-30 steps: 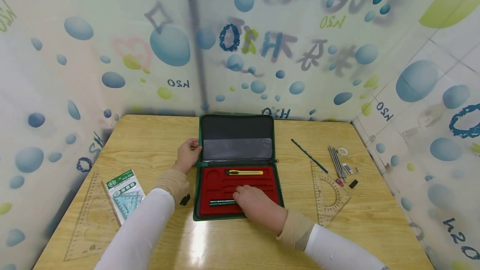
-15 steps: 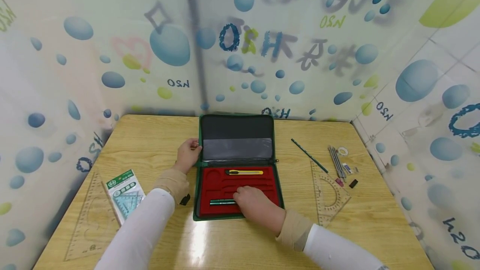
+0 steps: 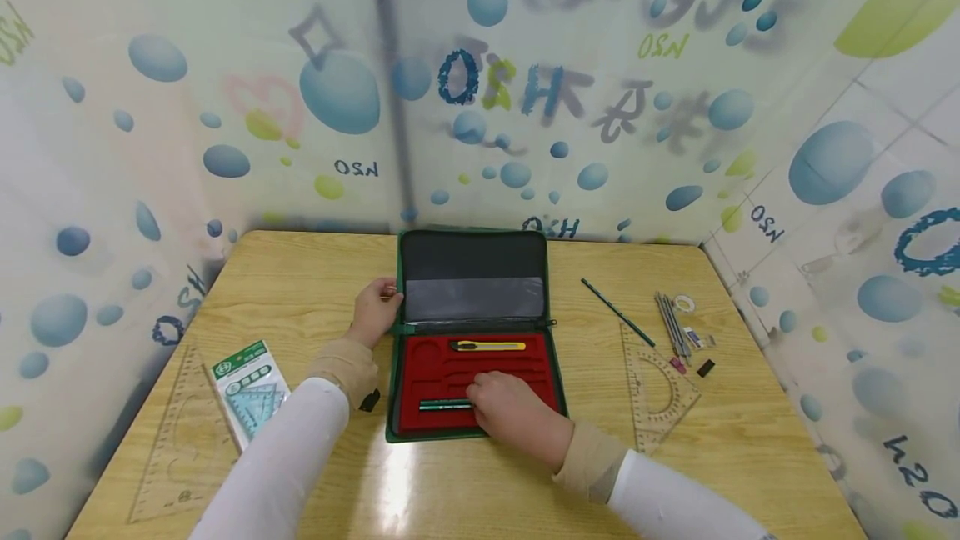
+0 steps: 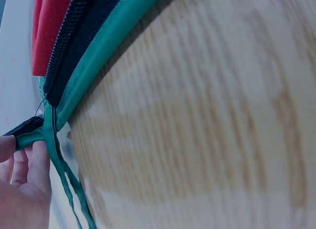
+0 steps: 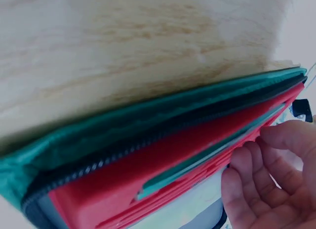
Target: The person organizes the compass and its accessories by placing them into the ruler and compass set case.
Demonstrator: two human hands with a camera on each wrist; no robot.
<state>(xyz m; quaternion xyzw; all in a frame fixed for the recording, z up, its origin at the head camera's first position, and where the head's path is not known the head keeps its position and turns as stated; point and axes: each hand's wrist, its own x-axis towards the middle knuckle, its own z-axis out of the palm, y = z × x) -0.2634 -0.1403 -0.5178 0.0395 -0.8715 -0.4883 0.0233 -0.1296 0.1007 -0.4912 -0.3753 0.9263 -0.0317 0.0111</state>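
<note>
A green zip case [image 3: 393,419] lies unfolded on the table, with its black lid [image 3: 474,252] at the back and a red moulded tray [image 3: 420,369] in front. My left hand [image 3: 372,311] pinches the lid's left edge between thumb and fingers, as the left wrist view shows. Two dark green pencils [image 3: 444,405] lie side by side in the tray's front slot. My right hand [image 3: 517,415] is over their right ends with bent fingers; whether it grips them is hidden. A yellow box cutter [image 3: 489,346] sits in the tray's rear slot.
On the right lie another green pencil [image 3: 617,312], grey slim tools [image 3: 672,325], a tape roll [image 3: 684,303], small erasers [image 3: 705,368] and a clear set square [image 3: 660,394]. On the left are a packaged ruler set [image 3: 250,390] and a large clear set square [image 3: 176,448].
The pencils in the tray shift very slightly under my right hand. My left hand stays at the lid's edge.
</note>
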